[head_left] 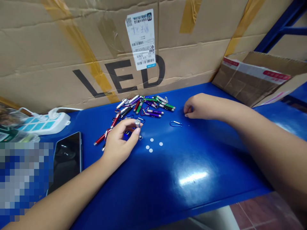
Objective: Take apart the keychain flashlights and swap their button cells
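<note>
Pinching a small silver cylinder between thumb and index: left hand, narrow grip. Right hand is well right of that grip, fingers curled low over the blue tabletop; can't tell if it holds anything. Room: broad glossy stretch right of and nearer than the left grip, running to the near edge. Four pale discs just right of the grip, blue carabiner farther right, closer to the right hand. Penlights heaped beyond and left of the grip. Phone to its left. Containers: open cardboard box right of and beyond the right hand, contents not visible.
</note>
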The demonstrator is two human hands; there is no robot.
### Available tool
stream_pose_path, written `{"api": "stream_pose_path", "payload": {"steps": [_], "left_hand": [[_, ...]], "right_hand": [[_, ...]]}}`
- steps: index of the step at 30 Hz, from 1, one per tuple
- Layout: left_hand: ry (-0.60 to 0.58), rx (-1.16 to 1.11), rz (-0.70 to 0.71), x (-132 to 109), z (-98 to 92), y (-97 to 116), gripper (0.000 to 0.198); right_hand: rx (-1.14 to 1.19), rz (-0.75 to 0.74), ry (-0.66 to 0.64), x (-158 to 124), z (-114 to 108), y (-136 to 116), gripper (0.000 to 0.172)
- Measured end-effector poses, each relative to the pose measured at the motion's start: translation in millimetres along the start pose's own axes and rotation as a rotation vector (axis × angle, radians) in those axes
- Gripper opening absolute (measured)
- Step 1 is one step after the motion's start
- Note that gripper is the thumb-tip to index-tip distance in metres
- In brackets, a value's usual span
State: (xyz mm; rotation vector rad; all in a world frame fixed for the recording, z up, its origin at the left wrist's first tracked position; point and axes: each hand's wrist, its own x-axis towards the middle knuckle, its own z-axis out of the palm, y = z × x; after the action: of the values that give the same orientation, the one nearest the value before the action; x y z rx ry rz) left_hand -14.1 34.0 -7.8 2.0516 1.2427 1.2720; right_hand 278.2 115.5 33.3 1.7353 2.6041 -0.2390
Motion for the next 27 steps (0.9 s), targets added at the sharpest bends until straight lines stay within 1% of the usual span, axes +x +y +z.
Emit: {"api": "stream_pose_path", "payload": {"steps": [1,2,5,7,9,11,14,21,24,26,27], "left_hand": [[-0.021,0.025,0.012,0.1,-0.2,0.7,0.015],[-0.042,0.062,0.029,0.3,-0.2,1.6,0.014],[-0.096,0.186,0.107,1.1,0.1,4.9,0.014],[-0.11,0.219,0.165,1.8,0.6,7.1,0.014],[-0.114,0.224,0.217,2.5,1.2,8.5,0.013],[-0.11,0.234,0.25,2.9,1.5,9.1,0.013],[-0.108,0.245,0.264,3.2,1.8,8.9,0.013],[-0.096,0.228,0.293,2.6,2.7,8.5,0.012],[-0.092,0.235,0.287,2.4,2.4,7.9,0.012],[-0.077,0.233,0.266,2.0,1.8,6.5,0.014],[-0.059,0.224,0.245,1.7,1.4,5.4,0.014]], "right_hand": [[0.049,-0.064,0.019,-1.4,-0.6,-5.2,0.012],[0.117,-0.138,0.071,-3.4,-1.5,-12.4,0.013],[0.435,-0.4,0.222,-12.0,-2.4,-43.3,0.015],[0.562,-0.499,0.306,-17.5,0.5,-65.1,0.013],[0.612,-0.547,0.371,-20.7,5.8,-81.3,0.01],[0.625,-0.574,0.431,-21.4,11.6,-89.8,0.01],[0.641,-0.611,0.492,-20.6,16.7,-91.9,0.009],[0.586,-0.66,0.498,-24.1,16.3,-92.6,0.009],[0.573,-0.663,0.521,-25.6,16.9,-94.0,0.021],[0.621,-0.6,0.537,-24.8,18.6,-94.4,0.03],[0.658,-0.543,0.546,-23.5,20.0,-94.6,0.031]]}}
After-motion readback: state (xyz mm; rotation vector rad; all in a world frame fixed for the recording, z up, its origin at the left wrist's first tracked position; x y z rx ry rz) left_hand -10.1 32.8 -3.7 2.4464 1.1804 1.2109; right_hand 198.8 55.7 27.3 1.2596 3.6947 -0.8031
